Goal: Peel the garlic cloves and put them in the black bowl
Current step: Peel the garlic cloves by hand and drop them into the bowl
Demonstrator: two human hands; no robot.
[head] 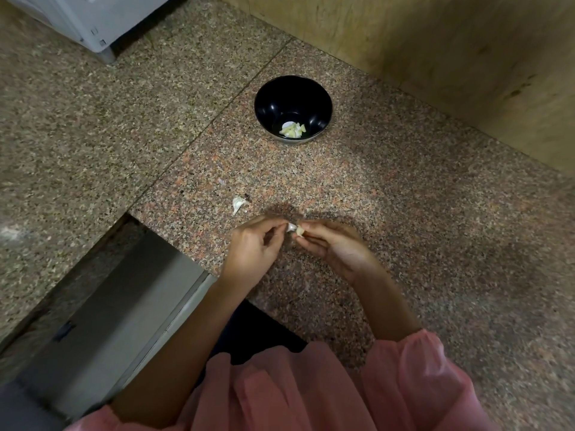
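Pinching a pale-yellow, half-bared garlic clove (300, 231) with my right hand (337, 248), I nip its papery white skin (291, 227) with my left hand (255, 247).

A kitchen, most likely a home one; a speckled granite counter (404, 213) with a seam running across it fills the scene, backed on the far right by a tan wall panel (435, 42); the corner of a white appliance (90, 23) stands at far left; a black bowl (280, 98) in the middle holds peeled garlic cloves (292, 130); a white garlic scrap (239, 204) lies nearer; nearest, a left hand (252, 247) and a right hand (336, 247) pinch a half-peeled clove (299, 230) over the stone.
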